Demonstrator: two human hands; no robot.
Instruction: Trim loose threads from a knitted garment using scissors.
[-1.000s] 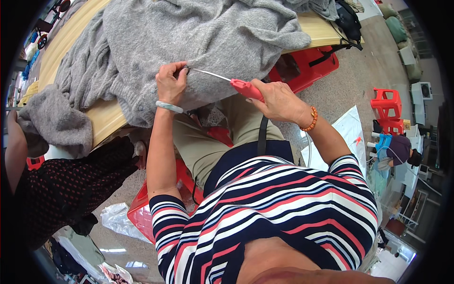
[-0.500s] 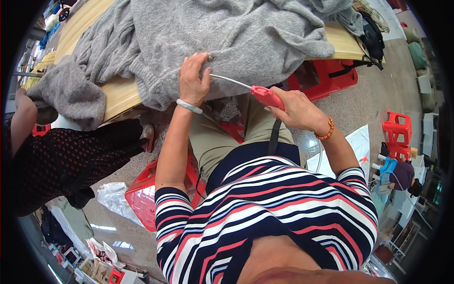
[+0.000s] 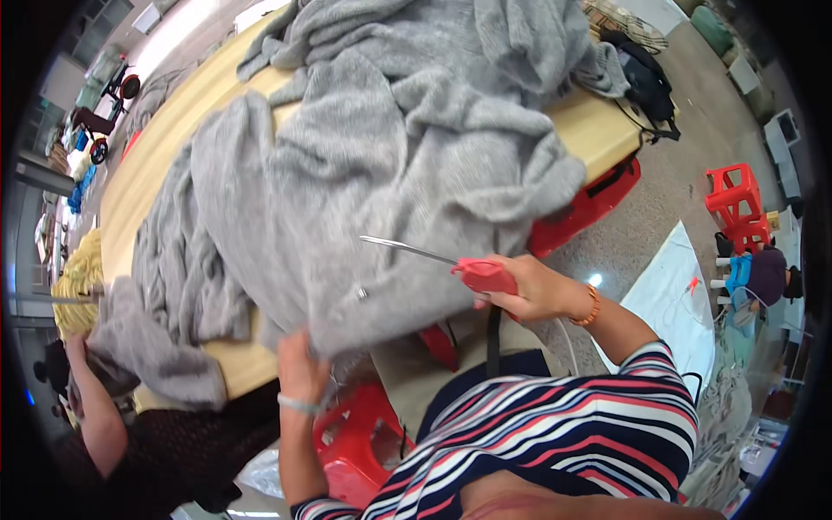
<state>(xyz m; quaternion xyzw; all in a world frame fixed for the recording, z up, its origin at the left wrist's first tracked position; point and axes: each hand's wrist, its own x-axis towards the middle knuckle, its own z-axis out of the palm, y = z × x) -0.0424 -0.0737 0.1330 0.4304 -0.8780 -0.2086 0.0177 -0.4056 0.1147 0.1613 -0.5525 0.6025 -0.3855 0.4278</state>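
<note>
A grey knit garment [image 3: 373, 199] lies bunched over the table and hangs past its near edge. One small shiny button-like piece [image 3: 362, 294] shows on it. My right hand [image 3: 539, 290] is wrapped round the red handle of a tool [image 3: 485, 276] with a long, thin, slightly bent metal rod. The rod extends leftward over the garment; whether its tip touches the cloth I cannot tell. At the garment's near left corner, my left hand [image 3: 302, 368] touches the edge. It is blurred by motion and its fingers are partly hidden behind the cloth.
A pale wooden table [image 3: 598, 130] carries the garments, with a black bag [image 3: 646, 78] at its right end. Red stools [image 3: 732, 195] stand to the right, and another [image 3: 360, 433] is beside my legs. At the left, another person's arm [image 3: 100, 403] reaches to grey cloth.
My left hand has gone from lying on the garment to its near left edge, down and left. The cloth has shifted. The tool in my right hand has moved lower in the view.
</note>
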